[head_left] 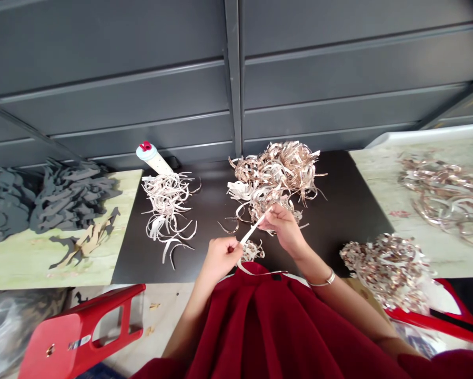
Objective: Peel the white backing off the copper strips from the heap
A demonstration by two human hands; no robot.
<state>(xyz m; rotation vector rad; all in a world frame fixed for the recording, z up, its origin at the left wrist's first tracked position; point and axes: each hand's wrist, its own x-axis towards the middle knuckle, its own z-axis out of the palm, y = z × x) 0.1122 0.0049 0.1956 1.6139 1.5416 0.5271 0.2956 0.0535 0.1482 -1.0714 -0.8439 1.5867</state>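
A pale narrow strip is stretched slantwise between my two hands over the front of the black mat. My left hand pinches its lower end, and a loose tail curls down past my red clothing. The fingers of my right hand are closed on the upper end. Just beyond my right hand lies a tangled heap of shiny rose-gold and white strips. Below the stretched strip sits a small pile of short pale scraps, partly hidden by my left hand.
White curved strips lie on the mat's left, beside a pale cup with a red top. Dark grey cut pieces are heaped far left. Metallic scraps pile up at right, near more strips. A red stool stands lower left.
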